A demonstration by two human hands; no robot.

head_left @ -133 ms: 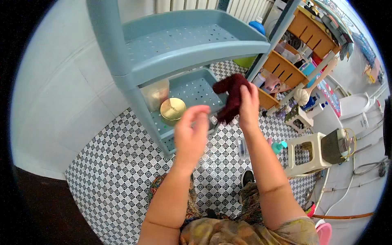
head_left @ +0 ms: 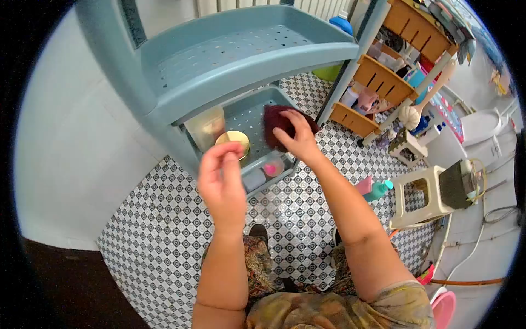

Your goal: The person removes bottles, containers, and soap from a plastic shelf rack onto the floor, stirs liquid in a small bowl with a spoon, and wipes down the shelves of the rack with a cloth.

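Observation:
A dark red cloth (head_left: 273, 122) is in my right hand (head_left: 298, 137), whose fingers are bent over its upper side. The cloth is at the right end of the lower tray (head_left: 245, 118) of a blue-grey shelf; whether it rests on the tray I cannot tell. My left hand (head_left: 222, 186) is raised before the tray's front left part, fingers loosely curled, thumb apart, nothing visible in it. Behind its fingertips is a round gold lid (head_left: 239, 141), partly covered. A translucent container (head_left: 205, 129) stands beside the lid. Near the tray's front lies a clear item with a pink centre (head_left: 271, 168).
The shelf's upper tray (head_left: 230, 52) overhangs the lower one. On the right stand an orange-brown drawer rack (head_left: 383, 82), a teal pump bottle (head_left: 378, 190) and a cream stool (head_left: 419, 197). Patterned tiles (head_left: 170, 236) cover the floor.
My right hand has moved left and onto the cloth's upper side, carrying the cloth over the lower tray. My left hand has shifted left. The view has swung slightly, uncovering the tray's front.

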